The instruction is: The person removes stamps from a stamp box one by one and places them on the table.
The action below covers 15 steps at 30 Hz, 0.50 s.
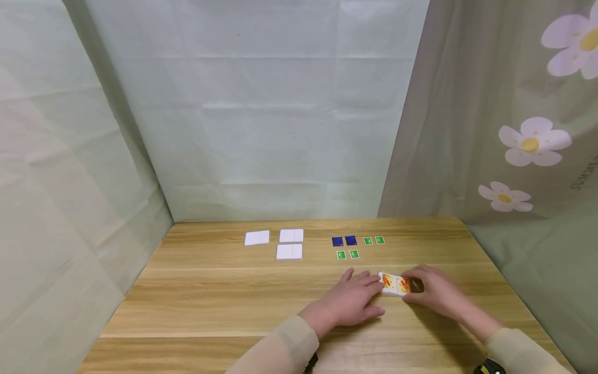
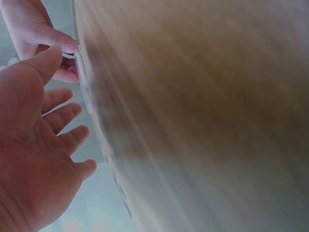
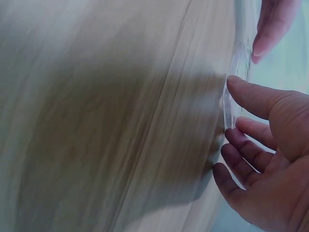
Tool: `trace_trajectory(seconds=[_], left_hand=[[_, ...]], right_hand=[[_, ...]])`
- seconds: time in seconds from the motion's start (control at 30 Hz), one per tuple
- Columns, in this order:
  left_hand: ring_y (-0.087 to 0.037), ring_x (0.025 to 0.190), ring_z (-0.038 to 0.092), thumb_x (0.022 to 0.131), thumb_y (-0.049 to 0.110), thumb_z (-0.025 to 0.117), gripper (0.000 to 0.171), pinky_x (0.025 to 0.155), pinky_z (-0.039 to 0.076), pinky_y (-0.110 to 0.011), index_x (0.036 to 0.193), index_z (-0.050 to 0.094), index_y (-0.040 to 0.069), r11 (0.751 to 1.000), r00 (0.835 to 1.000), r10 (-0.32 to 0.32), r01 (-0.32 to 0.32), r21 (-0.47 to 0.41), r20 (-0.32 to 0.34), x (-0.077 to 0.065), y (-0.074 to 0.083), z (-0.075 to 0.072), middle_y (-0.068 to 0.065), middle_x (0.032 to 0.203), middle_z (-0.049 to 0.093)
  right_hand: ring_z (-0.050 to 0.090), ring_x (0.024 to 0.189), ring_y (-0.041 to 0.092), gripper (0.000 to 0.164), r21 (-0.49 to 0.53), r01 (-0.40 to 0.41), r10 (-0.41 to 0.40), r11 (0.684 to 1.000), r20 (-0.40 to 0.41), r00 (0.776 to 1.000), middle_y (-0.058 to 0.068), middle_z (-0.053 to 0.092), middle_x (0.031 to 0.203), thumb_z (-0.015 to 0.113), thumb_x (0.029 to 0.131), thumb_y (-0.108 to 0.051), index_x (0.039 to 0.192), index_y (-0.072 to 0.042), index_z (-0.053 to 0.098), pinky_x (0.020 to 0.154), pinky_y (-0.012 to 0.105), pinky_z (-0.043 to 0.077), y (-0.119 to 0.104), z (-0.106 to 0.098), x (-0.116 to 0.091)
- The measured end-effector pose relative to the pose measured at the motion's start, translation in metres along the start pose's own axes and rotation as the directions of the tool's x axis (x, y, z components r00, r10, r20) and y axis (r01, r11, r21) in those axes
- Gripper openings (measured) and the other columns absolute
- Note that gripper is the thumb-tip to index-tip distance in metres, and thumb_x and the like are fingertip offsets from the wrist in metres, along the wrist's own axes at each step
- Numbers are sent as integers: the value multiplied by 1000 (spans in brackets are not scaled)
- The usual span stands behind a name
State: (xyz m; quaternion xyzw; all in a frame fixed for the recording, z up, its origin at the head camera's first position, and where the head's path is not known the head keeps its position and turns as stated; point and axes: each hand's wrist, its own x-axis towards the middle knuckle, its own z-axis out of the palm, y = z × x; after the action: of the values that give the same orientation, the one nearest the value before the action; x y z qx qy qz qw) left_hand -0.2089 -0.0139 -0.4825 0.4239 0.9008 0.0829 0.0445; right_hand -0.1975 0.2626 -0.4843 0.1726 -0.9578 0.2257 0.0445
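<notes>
A white card (image 1: 389, 283) with two orange-red pictures lies on the wooden table in front of me, its long side running left to right. Thumb and fingers of my right hand (image 1: 435, 292) pinch its right end. In the right wrist view, the clear edge of the card (image 3: 229, 108) shows between thumb and fingertips. My left hand (image 1: 351, 300) is palm down with the fingers spread, its fingertips right at the card's left end. Seen from the left wrist, the left hand (image 2: 38, 130) has relaxed fingers and grips nothing.
Behind the hands lie two dark blue squares (image 1: 351, 240) and several small green squares (image 1: 354, 254). Farther left are three white cards, one alone (image 1: 257, 238) and two others (image 1: 289, 252) one behind the other. Hanging cloth (image 1: 280, 130) encloses the table's back and sides.
</notes>
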Motion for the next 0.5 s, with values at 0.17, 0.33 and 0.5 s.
trace_trajectory(seconds=[0.17, 0.33, 0.5], left_hand=[[-22, 160, 39, 112, 56, 59, 62, 131, 28, -56, 163, 54, 22, 1000, 1000, 3, -3, 6, -4, -6, -4, 0, 6, 168, 51], [-23, 160, 39, 111, 54, 62, 62, 131, 28, -57, 163, 54, 22, 1000, 1000, -14, 14, -9, 2, -16, -9, -1, 6, 168, 51], [-24, 160, 39, 111, 53, 63, 62, 132, 26, -57, 164, 54, 21, 999, 1000, -23, 23, -33, 8, -25, -15, -2, 5, 167, 52]], right_hand=[[70, 111, 34, 55, -6, 11, -10, 1000, 17, 1000, 4, 74, 120, 100, 81, -34, 124, -8, 79, 96, 58, 58, -8, 4, 6], [69, 113, 34, 56, 4, 14, -14, 1000, 38, 999, 5, 74, 122, 100, 82, -34, 126, -8, 78, 97, 58, 58, -17, 9, 11], [69, 115, 35, 56, 27, 14, -16, 1000, 58, 998, 6, 73, 122, 99, 82, -33, 127, -7, 78, 100, 60, 57, -25, 14, 16]])
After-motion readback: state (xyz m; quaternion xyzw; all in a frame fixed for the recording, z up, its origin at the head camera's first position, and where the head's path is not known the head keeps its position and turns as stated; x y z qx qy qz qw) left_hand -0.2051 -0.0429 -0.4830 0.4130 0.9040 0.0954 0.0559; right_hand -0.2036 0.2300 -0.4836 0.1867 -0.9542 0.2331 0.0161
